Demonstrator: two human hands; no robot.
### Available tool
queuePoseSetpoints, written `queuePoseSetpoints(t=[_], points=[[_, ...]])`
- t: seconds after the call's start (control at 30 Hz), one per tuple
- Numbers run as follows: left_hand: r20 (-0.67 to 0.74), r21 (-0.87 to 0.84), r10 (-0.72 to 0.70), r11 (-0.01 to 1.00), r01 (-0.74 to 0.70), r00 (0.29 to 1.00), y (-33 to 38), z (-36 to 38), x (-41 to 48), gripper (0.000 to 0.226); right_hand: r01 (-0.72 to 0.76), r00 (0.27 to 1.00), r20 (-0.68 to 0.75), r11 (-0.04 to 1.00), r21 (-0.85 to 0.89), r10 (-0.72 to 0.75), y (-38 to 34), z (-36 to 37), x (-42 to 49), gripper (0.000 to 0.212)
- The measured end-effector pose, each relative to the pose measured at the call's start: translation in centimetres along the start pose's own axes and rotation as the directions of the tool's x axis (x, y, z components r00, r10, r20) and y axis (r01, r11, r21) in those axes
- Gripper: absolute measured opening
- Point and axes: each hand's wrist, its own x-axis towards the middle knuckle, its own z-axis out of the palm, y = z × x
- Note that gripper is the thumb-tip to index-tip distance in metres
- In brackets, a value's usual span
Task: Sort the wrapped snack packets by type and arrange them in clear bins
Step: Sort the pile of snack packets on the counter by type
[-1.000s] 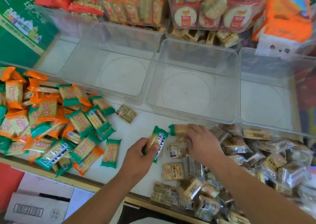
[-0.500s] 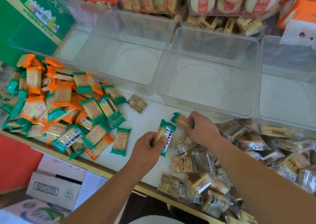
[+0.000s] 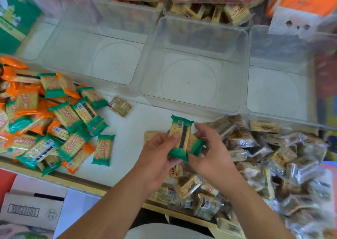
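Note:
My left hand (image 3: 156, 158) grips a green cracker packet (image 3: 179, 129) with its barcode side up. A second green packet (image 3: 196, 144) lies partly under it, and my right hand (image 3: 209, 153) holds that one from the right. Both hands meet over the white table, in front of the middle clear bin (image 3: 242, 70). A heap of green and orange packets (image 3: 51, 118) lies to the left. A heap of clear-wrapped brown snacks (image 3: 273, 162) lies to the right.
Two more clear bins, the left one (image 3: 76, 36) and the right one (image 3: 310, 78), flank the middle bin; all three hold nothing. One brown packet (image 3: 120, 106) lies alone near the left bin. Filled bins of snacks stand behind. A cardboard box (image 3: 31, 209) sits below the table edge.
My right hand lifted a green packet out of the brown heap and brought it against the packet in my left hand. The camera view shifted a little.

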Motion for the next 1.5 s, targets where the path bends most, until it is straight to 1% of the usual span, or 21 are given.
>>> queuePoseSetpoints(t=[0.07, 0.1, 0.13, 0.17, 0.23, 0.27, 0.33, 0.37, 0.43, 0.53, 0.67, 0.8, 0.83, 0.9, 0.97, 1.13, 1.2, 1.27, 1.37, 1.43, 1.5], points=[[-0.049, 0.05, 0.035, 0.998, -0.033, 0.998, -0.7, 1.8, 0.3, 0.031, -0.027, 0.998, 0.062, 0.998, 0.065, 0.023, 0.5, -2.5, -1.2, 0.066], [-0.067, 0.107, 0.056, 0.993, -0.049, 0.996, -0.9, 2.7, 0.5, 0.031, -0.03, 0.998, 0.049, 0.996, 0.082, 0.026, 0.6, -4.0, -1.7, 0.054], [-0.075, 0.159, 0.072, 0.986, -0.06, 0.995, -1.2, 3.6, 0.6, 0.03, -0.022, 1.0, -0.012, 0.995, 0.099, 0.023, 0.8, -5.5, -2.1, 0.04], [-0.075, 0.215, 0.087, 0.974, -0.069, 0.993, -1.4, 4.4, 0.7, 0.03, -0.01, 0.992, -0.127, 0.995, 0.096, 0.022, 1.1, -7.0, -2.3, 0.027], [-0.055, 0.326, 0.111, 0.941, -0.087, 0.992, -1.9, 6.0, 0.9, 0.036, -0.015, 0.914, -0.406, 0.999, -0.032, 0.001, 2.3, -9.9, -2.4, 0.011], [-0.051, 0.368, 0.115, 0.926, -0.088, 0.992, -2.2, 6.6, 1.0, 0.043, -0.024, 0.859, -0.51, 0.991, -0.129, -0.046, 2.9, -11.1, -2.3, 0.01], [-0.063, 0.43, 0.123, 0.899, -0.085, 0.99, -2.6, 7.6, 1.1, 0.053, -0.025, 0.799, -0.586, 0.966, -0.257, -0.136, 3.9, -12.9, -2.0, 0.017], [-0.068, 0.447, 0.121, 0.891, -0.078, 0.99, -2.8, 8.0, 1.2, 0.056, -0.027, 0.802, -0.58, 0.961, -0.277, -0.144, 4.1, -13.6, -1.8, 0.021], [-0.083, 0.449, 0.1, 0.892, -0.053, 0.991, -3.0, 8.6, 1.3, 0.056, -0.025, 0.844, -0.521, 0.961, -0.275, -0.127, 3.9, -14.5, -1.3, 0.027], [-0.096, 0.457, 0.101, 0.888, -0.046, 0.99, -3.1, 8.8, 1.1, 0.041, 0.007, 0.877, -0.466, 0.973, -0.23, -0.117, 3.8, -15.2, -1.1, 0.022], [-0.09, 0.443, 0.118, 0.894, -0.067, 0.989, -2.7, 8.1, -0.2, 0.035, -0.009, 0.931, -0.366, 1.0, 0.018, 0.015, 3.5, -15.5, -2.7, 0.019], [0.049, 0.492, 0.161, 0.855, -0.164, 0.986, -4.0, 8.9, -2.3, 0.037, -0.136, 0.984, -0.069, 0.937, 0.321, 0.167, 3.7, -13.3, -4.4, 0.045], [0.091, 0.512, 0.158, 0.84, -0.183, 0.983, -4.6, 9.4, -2.7, 0.036, -0.145, 0.985, -0.029, 0.912, 0.384, 0.169, 3.8, -12.6, -4.8, 0.042], [0.121, 0.54, 0.145, 0.821, -0.188, 0.982, -6.0, 10.3, -3.1, 0.035, -0.116, 0.982, -0.091, 0.907, 0.404, 0.166, 4.3, -11.6, -5.5, 0.028], [0.114, 0.554, 0.111, 0.818, -0.156, 0.987, -6.7, 10.9, -3.4, 0.032, -0.096, 0.972, -0.16, 0.913, 0.396, 0.172, 4.8, -11.3, -6.2, 0.026], [0.152, 0.588, 0.041, 0.8, -0.124, 0.988, -6.6, 10.5, -4.9, 0.022, -0.092, 0.981, -0.124, 0.924, 0.372, 0.148, 4.5, -11.3, -7.2, 0.03], [0.067, 0.569, 0.055, 0.818, -0.083, 0.996, -6.1, 9.1, -5.5, 0.025, -0.069, 0.975, -0.179, 0.945, 0.318, 0.132, 4.0, -10.9, -7.2, 0.023], [-0.086, 0.537, 0.099, 0.843, -0.037, 0.991, -5.5, 6.7, -5.9, 0.023, -0.05, 0.965, -0.242, 0.977, 0.21, 0.101, 3.9, -10.4, -7.2, 0.018], [-0.311, 0.496, 0.175, 0.868, 0.003, 0.934, -4.1, 2.6, -6.3, 0.03, -0.02, 0.963, -0.264, 0.987, 0.158, 0.062, 2.7, -8.2, -7.1, 0.014], [-0.401, 0.502, 0.185, 0.863, 0.046, 0.897, -3.3, 0.1, -6.1, 0.034, -0.019, 0.983, -0.176, 0.986, 0.165, 0.048, 1.1, -5.4, -6.4, 0.013], [-0.412, 0.511, 0.166, 0.856, 0.076, 0.896, -2.4, -1.8, -5.7, 0.035, -0.038, 0.998, -0.038, 0.987, 0.157, 0.045, -0.5, -1.8, -5.3, 0.011]])
